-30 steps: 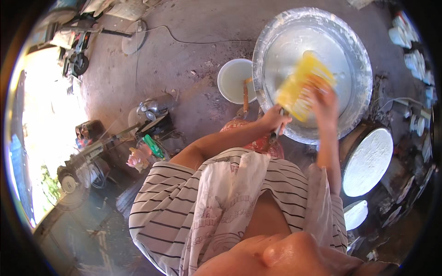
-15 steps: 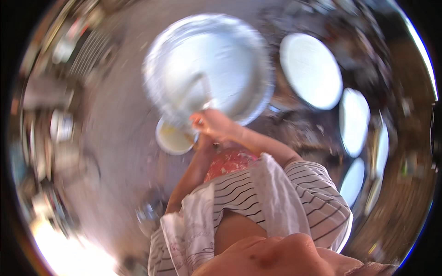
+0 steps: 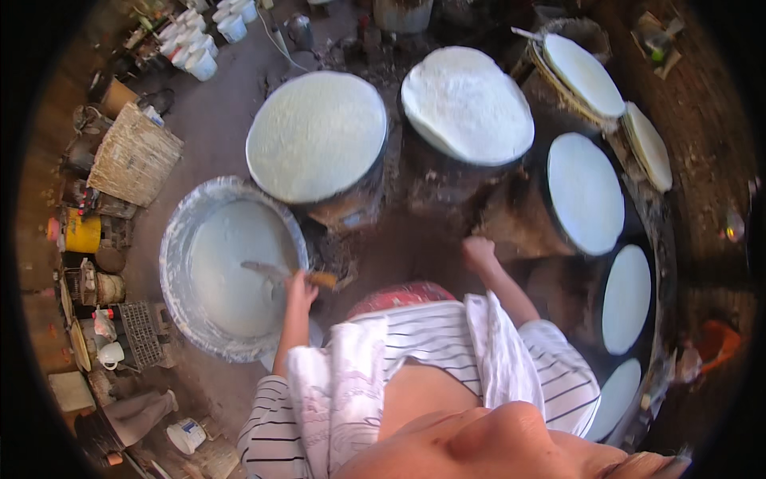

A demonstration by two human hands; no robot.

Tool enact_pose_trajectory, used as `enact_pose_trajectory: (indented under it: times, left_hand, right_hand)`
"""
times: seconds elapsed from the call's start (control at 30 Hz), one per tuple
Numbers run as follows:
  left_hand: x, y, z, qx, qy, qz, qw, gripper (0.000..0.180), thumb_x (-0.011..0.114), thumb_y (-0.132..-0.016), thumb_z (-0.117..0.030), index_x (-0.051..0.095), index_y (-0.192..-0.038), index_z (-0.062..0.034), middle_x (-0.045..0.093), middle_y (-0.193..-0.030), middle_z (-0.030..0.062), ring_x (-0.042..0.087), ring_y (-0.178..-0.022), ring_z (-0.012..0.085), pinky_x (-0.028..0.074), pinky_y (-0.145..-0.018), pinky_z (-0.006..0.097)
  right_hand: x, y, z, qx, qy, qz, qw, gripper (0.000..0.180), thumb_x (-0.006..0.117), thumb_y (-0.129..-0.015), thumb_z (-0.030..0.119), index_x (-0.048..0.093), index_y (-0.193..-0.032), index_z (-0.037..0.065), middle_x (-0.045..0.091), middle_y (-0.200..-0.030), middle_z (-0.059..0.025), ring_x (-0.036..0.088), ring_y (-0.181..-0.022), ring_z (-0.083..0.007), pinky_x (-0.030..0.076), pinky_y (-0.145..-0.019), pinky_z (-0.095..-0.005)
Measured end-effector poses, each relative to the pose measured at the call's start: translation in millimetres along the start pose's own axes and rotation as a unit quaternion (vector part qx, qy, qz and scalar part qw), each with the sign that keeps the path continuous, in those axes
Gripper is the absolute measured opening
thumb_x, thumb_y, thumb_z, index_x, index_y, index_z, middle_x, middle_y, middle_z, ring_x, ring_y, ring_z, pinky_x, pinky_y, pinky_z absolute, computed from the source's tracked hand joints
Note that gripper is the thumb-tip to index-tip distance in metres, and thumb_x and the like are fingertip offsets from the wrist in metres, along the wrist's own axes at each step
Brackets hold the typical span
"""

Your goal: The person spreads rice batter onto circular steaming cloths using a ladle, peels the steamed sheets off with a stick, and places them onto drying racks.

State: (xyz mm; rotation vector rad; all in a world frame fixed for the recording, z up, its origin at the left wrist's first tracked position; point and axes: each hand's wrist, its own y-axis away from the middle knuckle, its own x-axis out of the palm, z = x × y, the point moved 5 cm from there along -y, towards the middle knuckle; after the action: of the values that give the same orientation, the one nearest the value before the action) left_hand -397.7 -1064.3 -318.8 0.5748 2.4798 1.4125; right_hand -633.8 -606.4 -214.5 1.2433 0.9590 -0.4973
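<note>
My left hand [image 3: 300,290] is closed around a wooden-handled tool [image 3: 322,279] at the right rim of a large metal basin [image 3: 177,307]. The tool's pale, flat-looking far part [image 3: 262,268] reaches over the basin, its tip at the whitish batter-like liquid [image 3: 239,299]. Away to the right, my right hand [image 3: 479,251] is curled into a fist, with nothing seen in it. It is nearest to a round stove [image 3: 519,211] with a white top [image 3: 586,194]. A small pale bowl [image 3: 314,334] is partly hidden behind my left forearm.
Stoves with round white tops [image 3: 317,136] curve from ahead to the right, one carrying a bulging white sheet [image 3: 468,104]. Woven trays [image 3: 574,76] lean at the far right. White buckets [image 3: 199,64], a yellow container [image 3: 82,231] and a wire rack [image 3: 140,334] stand left.
The view has swung round, so the basin now lies further left and more stoves show. My hands, close together before, are now apart; the right one has moved away from the basin.
</note>
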Motion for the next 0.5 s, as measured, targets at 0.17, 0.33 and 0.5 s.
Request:
enact_pose_trajectory:
  times: [0.17,0.33,0.5]
  left_hand:
    - [210,194,-71,0.648,-0.423,0.006,0.634,0.048,0.074,-0.077,-0.017,0.062,-0.123,-0.0106,0.058,-0.111,0.0155,0.052,-0.108,0.0334,0.041,-0.095,0.044]
    - [460,255,-91,0.842,-0.443,0.175,0.254,0.046,0.067,-0.077,-0.009,0.064,-0.121,-0.0201,0.055,-0.116,0.0083,0.052,-0.108,0.0293,0.041,-0.095,0.042]
    - [528,220,-118,0.825,-0.481,0.261,0.141,0.025,0.067,-0.074,-0.012,0.067,-0.099,-0.0152,0.061,-0.103,0.0032,0.053,-0.105,0.0277,0.043,-0.093,0.041]
  right_hand:
    - [-21,17,-100,0.086,-0.585,0.009,0.806,0.028,0.066,-0.082,0.024,0.070,-0.103,0.005,0.070,-0.091,-0.0169,0.067,-0.083,-0.0356,0.052,-0.075,-0.0423]
    - [-48,-19,-111,-0.027,-0.261,-0.111,0.958,0.023,0.063,-0.083,0.021,0.070,-0.099,0.006,0.069,-0.095,-0.0180,0.066,-0.089,-0.0361,0.052,-0.080,-0.0421]
    - [-87,-20,-86,-0.038,-0.440,-0.083,0.893,0.029,0.064,-0.084,0.021,0.069,-0.106,0.003,0.069,-0.099,-0.0184,0.065,-0.094,-0.0356,0.052,-0.084,-0.0404]
